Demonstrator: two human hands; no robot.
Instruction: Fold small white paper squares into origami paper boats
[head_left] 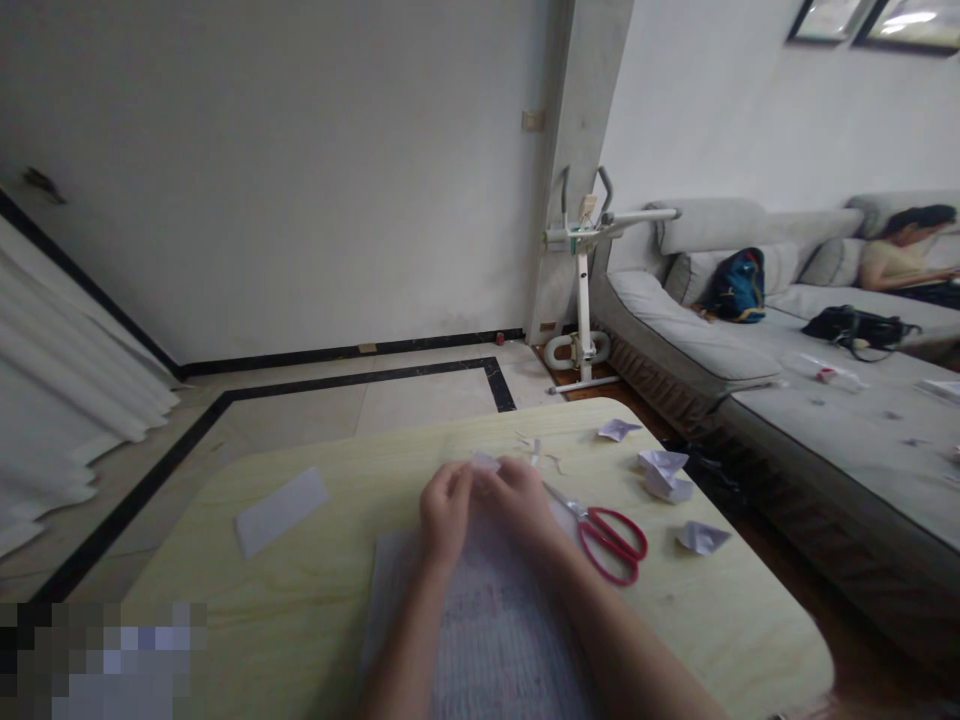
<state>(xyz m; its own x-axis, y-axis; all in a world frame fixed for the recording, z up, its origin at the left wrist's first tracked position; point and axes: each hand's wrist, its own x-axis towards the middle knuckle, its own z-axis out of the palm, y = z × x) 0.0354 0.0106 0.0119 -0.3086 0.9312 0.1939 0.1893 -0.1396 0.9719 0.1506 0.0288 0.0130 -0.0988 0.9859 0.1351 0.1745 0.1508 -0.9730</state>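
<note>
From the head camera I saw both hands, left [448, 510] and right [523, 495], meeting over a pale wooden table [300, 610], the fingertips of each pinching a small piece of pale paper [486, 461] above the far end of a printed sheet [499, 640]. Red-handled scissors [613, 545] lay just beside the right forearm, near thin paper scraps [555, 462]. Three folded paper pieces [664, 474] sat along the table's right side, and a blank paper strip [281, 512] lay to the left. A person [907, 255] sat on the gray sofa [712, 350] beyond.
</note>
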